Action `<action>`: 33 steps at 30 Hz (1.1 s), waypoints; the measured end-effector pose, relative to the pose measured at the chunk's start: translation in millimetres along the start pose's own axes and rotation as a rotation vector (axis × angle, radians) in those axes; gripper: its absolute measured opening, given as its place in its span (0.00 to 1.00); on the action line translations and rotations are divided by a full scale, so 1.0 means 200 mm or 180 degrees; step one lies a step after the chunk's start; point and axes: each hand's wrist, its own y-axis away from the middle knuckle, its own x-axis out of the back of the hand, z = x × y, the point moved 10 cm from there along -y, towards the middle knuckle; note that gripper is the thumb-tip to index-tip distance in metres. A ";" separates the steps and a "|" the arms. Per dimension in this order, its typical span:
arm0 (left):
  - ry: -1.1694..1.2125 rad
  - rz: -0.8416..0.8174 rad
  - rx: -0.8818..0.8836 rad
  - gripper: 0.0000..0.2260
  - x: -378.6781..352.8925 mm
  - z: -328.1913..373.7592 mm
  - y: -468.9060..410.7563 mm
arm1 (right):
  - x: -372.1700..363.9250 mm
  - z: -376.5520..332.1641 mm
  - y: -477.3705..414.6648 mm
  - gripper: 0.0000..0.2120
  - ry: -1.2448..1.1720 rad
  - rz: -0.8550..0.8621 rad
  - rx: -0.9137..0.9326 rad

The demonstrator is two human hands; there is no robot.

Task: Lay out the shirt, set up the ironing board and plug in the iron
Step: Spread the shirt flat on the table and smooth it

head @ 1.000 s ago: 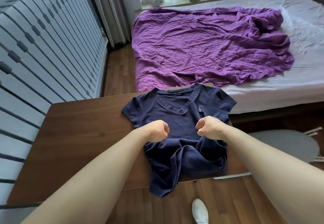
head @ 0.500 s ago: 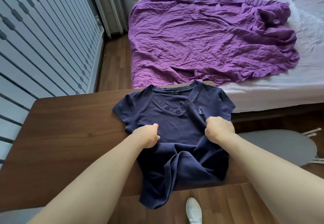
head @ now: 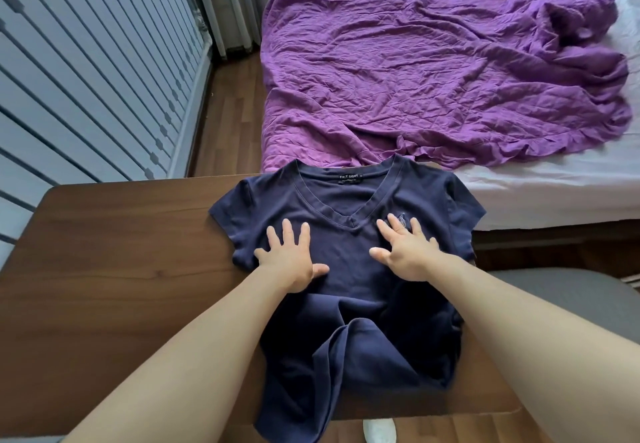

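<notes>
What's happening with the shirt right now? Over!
Left hand and right hand open, flat on navy shirt. Shirt on brown table, hem bunched, hanging off near edge. No iron in view.

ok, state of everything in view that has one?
navy shirt: front up on table, chest flat, lower part bunched, hem over near edge
left hand: open, fingers spread, pressing shirt
right hand: open, fingers spread, pressing shirt
ironing board: low beside table, not set up
purple sheet: spread on bed, wrinkled

free: table wood left of shirt | blocked: bed beyond
</notes>
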 end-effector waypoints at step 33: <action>0.1216 -0.0107 -0.1853 0.21 -0.17 0.30 0.81 | -0.38 -0.08 0.58 0.23 -0.0206 -0.0149 0.0344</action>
